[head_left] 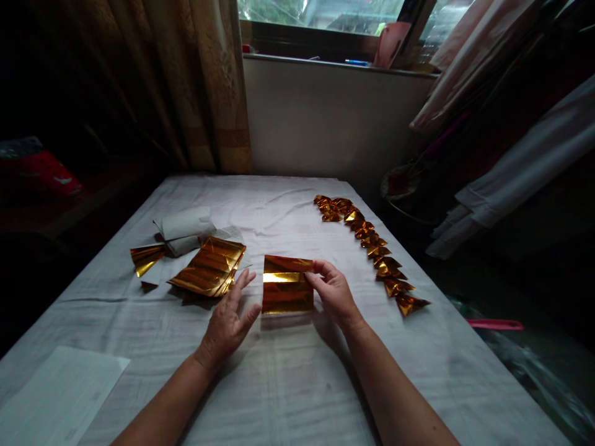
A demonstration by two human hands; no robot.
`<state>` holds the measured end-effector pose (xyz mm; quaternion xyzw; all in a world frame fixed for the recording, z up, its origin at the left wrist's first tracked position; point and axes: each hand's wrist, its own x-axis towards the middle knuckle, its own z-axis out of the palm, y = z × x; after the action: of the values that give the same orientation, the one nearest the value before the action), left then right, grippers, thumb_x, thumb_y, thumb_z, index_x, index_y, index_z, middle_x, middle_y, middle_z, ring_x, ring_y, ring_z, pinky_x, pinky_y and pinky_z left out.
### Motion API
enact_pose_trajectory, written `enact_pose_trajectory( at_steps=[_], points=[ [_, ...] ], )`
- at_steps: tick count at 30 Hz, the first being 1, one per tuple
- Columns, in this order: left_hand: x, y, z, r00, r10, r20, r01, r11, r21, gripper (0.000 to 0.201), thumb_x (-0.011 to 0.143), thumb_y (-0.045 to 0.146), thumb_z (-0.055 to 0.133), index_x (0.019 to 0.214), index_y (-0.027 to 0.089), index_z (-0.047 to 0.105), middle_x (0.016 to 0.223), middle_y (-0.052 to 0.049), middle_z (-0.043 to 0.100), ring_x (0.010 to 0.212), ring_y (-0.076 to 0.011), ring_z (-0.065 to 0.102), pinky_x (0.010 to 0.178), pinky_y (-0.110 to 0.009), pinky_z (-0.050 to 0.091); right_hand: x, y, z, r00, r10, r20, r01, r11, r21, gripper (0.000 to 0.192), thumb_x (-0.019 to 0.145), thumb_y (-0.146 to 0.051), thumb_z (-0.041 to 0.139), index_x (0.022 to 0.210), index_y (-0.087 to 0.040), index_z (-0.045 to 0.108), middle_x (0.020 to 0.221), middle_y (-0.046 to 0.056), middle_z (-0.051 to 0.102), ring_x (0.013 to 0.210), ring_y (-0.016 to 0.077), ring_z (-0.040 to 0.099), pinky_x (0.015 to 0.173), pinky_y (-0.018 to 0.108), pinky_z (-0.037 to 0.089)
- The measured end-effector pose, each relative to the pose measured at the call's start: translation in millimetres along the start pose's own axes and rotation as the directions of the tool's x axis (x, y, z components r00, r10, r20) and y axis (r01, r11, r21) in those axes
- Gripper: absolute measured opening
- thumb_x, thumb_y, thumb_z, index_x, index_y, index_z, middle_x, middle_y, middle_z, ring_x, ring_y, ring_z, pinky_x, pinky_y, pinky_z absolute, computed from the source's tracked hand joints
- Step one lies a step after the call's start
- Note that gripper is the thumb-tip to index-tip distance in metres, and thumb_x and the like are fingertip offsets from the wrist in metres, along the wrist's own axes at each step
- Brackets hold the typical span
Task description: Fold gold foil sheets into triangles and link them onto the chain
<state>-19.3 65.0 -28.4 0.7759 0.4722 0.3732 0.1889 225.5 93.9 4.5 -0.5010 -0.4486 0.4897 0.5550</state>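
Note:
A gold foil sheet (287, 286) lies on the white cloth-covered table (297, 371) in front of me, with its top edge folded over. My right hand (331, 290) pinches the sheet's right edge near the top corner. My left hand (230, 319) hovers with fingers spread just left of the sheet, next to it but not holding it. A stack of flat gold foil sheets (210, 267) rests to the left. A row of several folded gold foil pieces (372, 244) runs diagonally along the right side of the table.
A single folded gold piece (146, 257) and a white wrapper (183, 229) lie at the left. White paper (60, 396) sits at the near left corner. A curtain, window sill and hanging cloth stand beyond the table.

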Motion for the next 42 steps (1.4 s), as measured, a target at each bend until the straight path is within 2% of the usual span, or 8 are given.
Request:
enact_pose_trajectory(
  at_steps=[6,11,14,19,23,26,33,42],
  points=[
    [10.8,12.6,15.7,0.925,-0.369,0.088,0.343,0.714,-0.611,0.077,0.087,0.057,0.059,0.148,0.019,0.032,0.130,-0.016,0.065,0.114,-0.0251,0.066,0.096,-0.040,0.054,-6.1,8.4,10.7,0.996,0.040,0.076,-0.042,0.999,0.025,0.033,0.068,-0.043,0.077,0.090,-0.020,0.068,0.085,0.001,0.067,0.067,0.0135,0.062,0.063,0.026,0.051],
    [19.1,27.8,10.9,0.772,-0.625,0.111,0.477,0.456,-0.751,0.063,0.064,0.055,0.080,0.109,0.015,0.063,0.093,-0.009,0.076,0.087,-0.0230,0.073,0.075,-0.032,0.058,-7.7,11.6,12.0,0.981,0.046,0.186,-0.044,0.999,-0.015,0.030,0.070,-0.039,0.075,0.092,-0.020,0.067,0.085,0.001,0.068,0.071,0.0139,0.064,0.067,0.026,0.051],
    [23.4,30.9,5.9,0.742,-0.667,0.068,0.441,0.410,-0.798,0.060,0.055,0.053,0.085,0.097,0.016,0.065,0.083,-0.005,0.075,0.079,-0.0194,0.072,0.074,-0.029,0.057,-8.4,8.1,7.0,0.940,0.072,0.332,-0.053,0.996,-0.067,0.031,0.071,-0.033,0.074,0.098,-0.021,0.066,0.085,0.000,0.069,0.078,0.0152,0.065,0.072,0.027,0.052],
    [32.2,29.4,-4.8,0.786,-0.618,-0.018,0.409,0.541,-0.735,0.056,0.064,0.052,0.078,0.104,0.017,0.060,0.081,-0.003,0.073,0.074,-0.0189,0.071,0.069,-0.030,0.056,-11.6,-7.7,-6.8,0.824,0.145,0.547,0.002,0.966,-0.258,0.049,0.074,-0.030,0.072,0.122,-0.024,0.062,0.098,0.003,0.071,0.089,0.0183,0.066,0.076,0.031,0.052],
    [39.5,36.5,-17.6,0.896,-0.435,-0.092,0.372,0.847,-0.381,0.047,0.080,0.041,0.063,0.122,0.020,0.057,0.084,-0.001,0.073,0.082,-0.0192,0.072,0.076,-0.031,0.055,-12.6,-21.0,-10.2,0.884,0.000,0.468,0.172,0.930,-0.325,0.052,0.078,-0.034,0.071,0.128,-0.027,0.059,0.129,0.009,0.063,0.114,0.0228,0.062,0.091,0.039,0.051],
    [44.9,46.5,-22.9,0.960,-0.275,-0.052,0.268,0.958,-0.106,0.051,0.085,0.033,0.058,0.135,0.023,0.051,0.087,0.001,0.075,0.084,-0.0189,0.072,0.082,-0.032,0.053,-13.7,-27.3,-4.9,0.906,-0.195,0.375,0.334,0.875,-0.351,0.039,0.083,-0.032,0.066,0.122,-0.025,0.063,0.127,0.009,0.065,0.112,0.0215,0.062,0.092,0.039,0.051],
    [53.6,59.4,-13.4,1.000,-0.020,0.014,0.019,0.998,0.062,0.062,0.087,0.027,0.062,0.145,0.025,0.040,0.088,0.002,0.076,0.086,-0.0181,0.072,0.086,-0.031,0.053,-20.8,-34.0,9.5,0.867,-0.333,0.371,0.475,0.780,-0.409,0.017,0.085,-0.024,0.064,0.100,-0.021,0.069,0.093,0.004,0.072,0.080,0.0147,0.065,0.065,0.025,0.050],
    [52.4,56.3,-16.5,0.995,0.050,0.091,-0.060,0.993,0.102,0.068,0.087,0.023,0.063,0.149,0.028,0.035,0.093,0.002,0.075,0.086,-0.0172,0.071,0.083,-0.031,0.052,-19.2,-30.5,11.6,0.858,-0.335,0.389,0.488,0.766,-0.419,0.011,0.085,-0.019,0.058,0.085,-0.021,0.069,0.079,0.000,0.071,0.069,0.0120,0.062,0.064,0.023,0.047]
  ],
)
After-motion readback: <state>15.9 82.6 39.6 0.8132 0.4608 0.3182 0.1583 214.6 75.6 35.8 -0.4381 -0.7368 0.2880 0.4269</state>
